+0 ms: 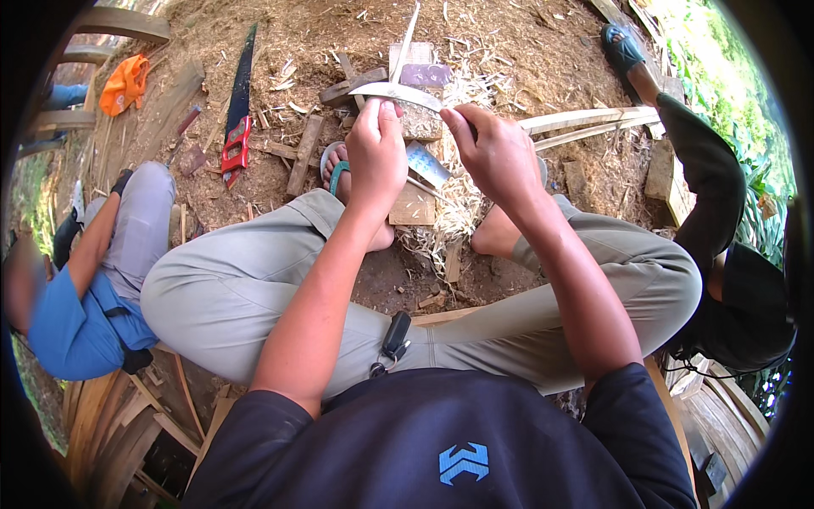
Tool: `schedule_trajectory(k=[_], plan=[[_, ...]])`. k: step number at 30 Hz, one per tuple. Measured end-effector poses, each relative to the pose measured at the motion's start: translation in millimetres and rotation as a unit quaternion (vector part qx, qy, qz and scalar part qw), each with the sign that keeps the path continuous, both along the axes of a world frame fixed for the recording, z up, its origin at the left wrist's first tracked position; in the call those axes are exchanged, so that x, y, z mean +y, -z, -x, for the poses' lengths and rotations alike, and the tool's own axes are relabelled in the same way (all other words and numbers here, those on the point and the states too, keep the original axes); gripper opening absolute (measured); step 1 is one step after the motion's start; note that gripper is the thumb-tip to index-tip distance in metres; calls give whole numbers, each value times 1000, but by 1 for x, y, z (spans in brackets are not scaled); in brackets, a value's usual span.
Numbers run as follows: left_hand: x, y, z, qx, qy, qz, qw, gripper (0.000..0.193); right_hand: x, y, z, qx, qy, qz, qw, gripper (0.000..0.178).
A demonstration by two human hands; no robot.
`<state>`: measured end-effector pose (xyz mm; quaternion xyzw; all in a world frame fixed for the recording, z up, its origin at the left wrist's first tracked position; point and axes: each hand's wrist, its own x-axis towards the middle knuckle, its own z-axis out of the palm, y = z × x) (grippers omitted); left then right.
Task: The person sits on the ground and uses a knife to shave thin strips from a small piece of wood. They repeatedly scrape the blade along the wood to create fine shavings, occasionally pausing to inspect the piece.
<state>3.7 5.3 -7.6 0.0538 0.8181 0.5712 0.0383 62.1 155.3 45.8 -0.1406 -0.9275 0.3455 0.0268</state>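
Brown ground, littered with wood chips, spread beyond and around the grip of both hands. A seated person in a dark shirt and pale grey trousers had their knees wide, with bare forearms reaching forward to that grip. Far to the left of the grip sat a co-worker in a blue shirt; far to the right was another person's dark-clad leg. Nearer on the left lay a red-handled saw, and just on the body side of the grip sat a wooden block, with a broad steel blade beside or on it

The work seemed under way: loose shavings were heaped below the grip, so some cutting appeared done, but how much was left could not be told

Between the two hands was a slim curved piece. The left hand was clenched near its left end, thumb raised against it; the right hand pinched its right tip between thumb and fingers. It looked pale and smooth, bowed away from the body; metal or wood, it was hard to say. Smallest of all, a thin pale stick ran outward from just beyond it, possibly touching
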Motion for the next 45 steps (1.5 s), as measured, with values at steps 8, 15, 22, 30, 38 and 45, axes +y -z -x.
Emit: schedule_trajectory(k=[8, 15, 22, 30, 38, 45], plan=[[3, -4, -4, -6, 27, -13, 1000, 23, 20, 4, 8, 36, 130, -26, 991, 40], [0, -6, -5, -55, 24, -28, 998, 25, 32, 22, 11, 0, 157, 120, 980, 44], [-5, -2, -1, -139, 67, 58, 986, 35, 43, 39, 13, -68, 121, 197, 971, 54], [-21, -10, -9, -77, 58, 177, 979, 35, 18, 43, 2, -127, 1, 50, 991, 46], [-38, 9, -10, -125, 104, 288, 944, 39, -8, 74, -16, -168, -70, 23, 983, 42], [-34, 22, -13, -178, 140, 176, 958, 34, -16, 64, -24, -119, -116, -46, 985, 45]])
